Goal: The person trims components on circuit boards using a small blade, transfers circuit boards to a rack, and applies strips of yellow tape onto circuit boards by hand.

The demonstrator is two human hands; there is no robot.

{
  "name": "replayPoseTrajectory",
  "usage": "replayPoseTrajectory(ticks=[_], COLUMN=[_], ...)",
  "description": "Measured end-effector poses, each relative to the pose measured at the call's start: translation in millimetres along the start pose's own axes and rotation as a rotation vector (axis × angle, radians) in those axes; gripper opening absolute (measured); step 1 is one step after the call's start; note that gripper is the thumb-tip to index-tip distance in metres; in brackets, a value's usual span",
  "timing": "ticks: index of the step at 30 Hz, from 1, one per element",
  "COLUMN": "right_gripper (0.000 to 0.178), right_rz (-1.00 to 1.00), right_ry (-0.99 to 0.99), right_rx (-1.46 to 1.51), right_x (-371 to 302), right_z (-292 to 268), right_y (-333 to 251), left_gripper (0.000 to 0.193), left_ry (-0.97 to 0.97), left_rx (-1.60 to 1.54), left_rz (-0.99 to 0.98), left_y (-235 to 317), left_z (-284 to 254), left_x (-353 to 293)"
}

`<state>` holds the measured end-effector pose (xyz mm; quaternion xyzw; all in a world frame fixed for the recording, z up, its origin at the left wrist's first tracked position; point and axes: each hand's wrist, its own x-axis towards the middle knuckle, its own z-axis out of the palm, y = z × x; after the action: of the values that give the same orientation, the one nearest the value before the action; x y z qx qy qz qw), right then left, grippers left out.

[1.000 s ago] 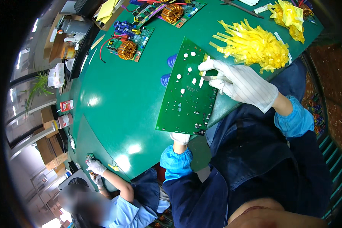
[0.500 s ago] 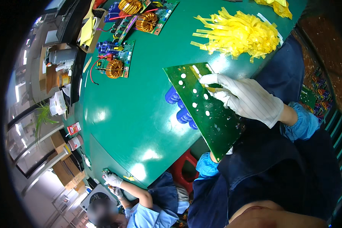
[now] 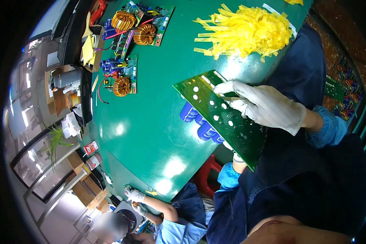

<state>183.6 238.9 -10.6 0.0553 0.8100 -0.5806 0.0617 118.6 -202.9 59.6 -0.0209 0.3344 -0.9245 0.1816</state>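
Observation:
A green circuit board (image 3: 215, 116) is held tilted over the table's near edge, its underside with white round solder spots facing up. Blue cylindrical capacitors (image 3: 207, 131) hang below it. My left hand (image 3: 238, 158), gloved and mostly hidden behind the board, grips its lower edge. My right hand (image 3: 264, 103), in a white striped glove, is over the board's upper part. Its index finger and thumb are closed at a yellow tape strip beside the white slots; the strip is mostly hidden by the fingers.
A heap of yellow tape strips (image 3: 248, 32) lies beyond my right hand on the green table (image 3: 150, 122). Boards with copper coils (image 3: 144, 34) stand at the far left. A co-worker's gloved hand (image 3: 135, 195) handles parts at lower left. A red stool (image 3: 207, 173) is below the table edge.
The view has shifted slightly. The board has turned a little in my hands, and more of my left glove shows. My right fingers stay near the white slots; less yellow tape shows beside them.

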Motion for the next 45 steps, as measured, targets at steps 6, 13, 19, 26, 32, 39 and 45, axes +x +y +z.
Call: replayPoseTrajectory(ticks=[6,13,19,26,32,39,45], right_gripper=[0.04,0.032,0.028,0.036,0.041,0.035,0.027], right_rz=[0.005,-0.028,-0.049,-0.08,-0.215,0.05,-0.313], right_ry=[0.038,0.07,-0.037,0.076,0.753,0.413,-0.009], right_rx=[-0.071,0.025,0.54,0.602,-0.056,-0.521,-0.189], right_x=[-9,-2,9,16,14,-12,8], right_z=[-4,6,-5,-38,-84,-88,-52], right_y=[6,2,7,-6,-2,38,35], left_gripper=[0.052,0.052,0.053,0.052,0.052,0.053,0.05], left_ry=[0.257,0.08,-0.005,-0.032,-0.03,-0.011,0.061], left_rx=[0.571,-0.128,-0.055,0.031,-0.258,-0.338,-0.518], left_rz=[-0.13,-0.134,-0.123,-0.172,-0.185,-0.157,-0.095], left_y=[42,40,18,35,36,49,89], left_z=[36,9,4,15,10,20,8], left_x=[-21,17,0,-2,20,29,17])
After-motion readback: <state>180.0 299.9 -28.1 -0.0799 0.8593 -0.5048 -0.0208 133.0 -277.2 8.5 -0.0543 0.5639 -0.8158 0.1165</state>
